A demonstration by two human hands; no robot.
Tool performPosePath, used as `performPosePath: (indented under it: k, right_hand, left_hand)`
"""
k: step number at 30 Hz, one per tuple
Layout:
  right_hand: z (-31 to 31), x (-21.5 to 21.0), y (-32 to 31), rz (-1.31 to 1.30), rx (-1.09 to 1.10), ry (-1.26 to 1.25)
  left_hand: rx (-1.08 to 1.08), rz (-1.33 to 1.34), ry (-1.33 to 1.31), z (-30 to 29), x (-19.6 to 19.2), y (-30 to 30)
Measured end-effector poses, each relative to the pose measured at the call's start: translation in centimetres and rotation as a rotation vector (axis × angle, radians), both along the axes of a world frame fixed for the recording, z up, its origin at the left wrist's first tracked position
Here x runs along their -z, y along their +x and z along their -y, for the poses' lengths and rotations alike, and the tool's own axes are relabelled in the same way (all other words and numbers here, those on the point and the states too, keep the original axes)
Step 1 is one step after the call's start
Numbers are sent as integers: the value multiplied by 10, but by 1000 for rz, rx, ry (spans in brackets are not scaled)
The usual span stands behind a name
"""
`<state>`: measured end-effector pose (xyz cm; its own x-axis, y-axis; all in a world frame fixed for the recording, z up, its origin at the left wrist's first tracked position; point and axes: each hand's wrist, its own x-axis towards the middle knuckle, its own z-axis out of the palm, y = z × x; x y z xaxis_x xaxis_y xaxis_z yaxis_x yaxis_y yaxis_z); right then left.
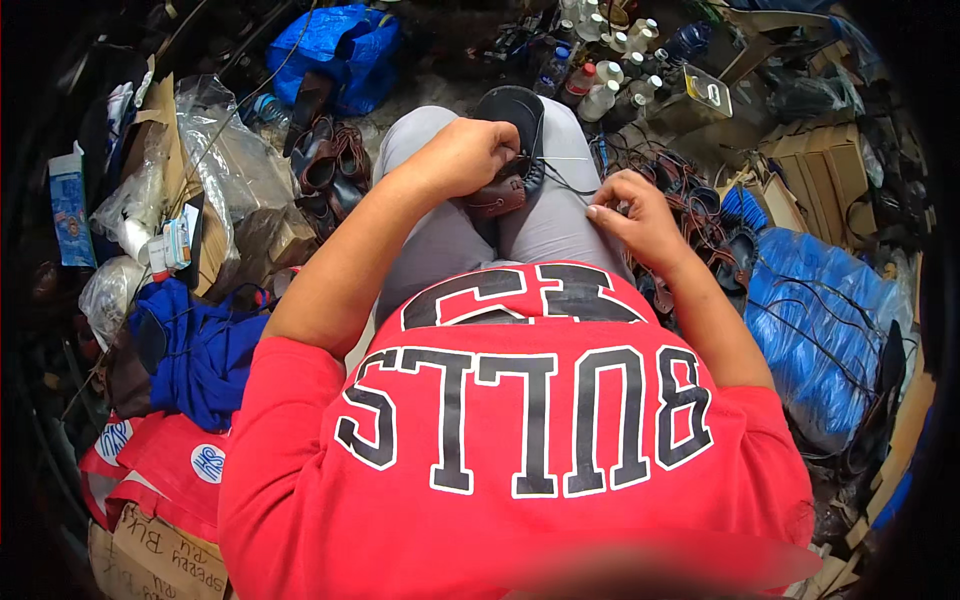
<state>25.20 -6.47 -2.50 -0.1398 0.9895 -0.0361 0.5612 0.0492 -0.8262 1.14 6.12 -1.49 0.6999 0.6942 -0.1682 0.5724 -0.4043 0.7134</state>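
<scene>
Left hand: my left hand (470,155) is clenched around the brown leather piece (497,195) of a sandal (512,130), pinning it down on my lap between my thighs.
Right hand: my right hand (630,215) rests on my right thigh, fingers curled and pinching at a thin dark thread (565,180); I cannot tell how firmly it is held.
Sandal: it lies on my grey trousers (450,240), its dark sole pointing far from me, the brown strap end nearer and just under my left fingers.
Thread: it runs from the sandal rightward toward my right fingertips, with a pale thin needle-like line (570,158) showing just beyond the sole; too fine for me to say more.
Left of me: a row of finished dark brown sandals (325,165) lies near my left knee, beside crumpled clear plastic bags (215,150) and a cardboard box (175,170).
Near left: a blue cloth (200,350) is heaped by my left elbow, with red bags (160,455) nearer still.
Right of me: more leather sandals (715,235) are piled just beside my right wrist, next to a large blue plastic bag (810,320).
Far side: white bottles (610,60) stand clustered beyond my knees, and another blue bag (340,50) sits to their left.
</scene>
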Motion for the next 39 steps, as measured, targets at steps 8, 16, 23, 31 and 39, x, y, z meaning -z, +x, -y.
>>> performPosePath:
  k: [8,16,23,31,39]
  right_hand:
    - [-82,20,34,540,-15,298]
    - [-65,-26,-11,588,-316,333]
    - [-75,-22,-22,693,-407,279]
    - [-72,-14,-24,741,-414,402]
    - [-44,18,116,607,150,-39]
  left_hand:
    - [128,-12,121,-2,2,3]
    - [115,-15,103,-4,7,-9]
    - [180,3,164,-6,7,-12]
    - [170,-20,192,-5,4,-13]
    - [62,33,251,-4,-4,-74]
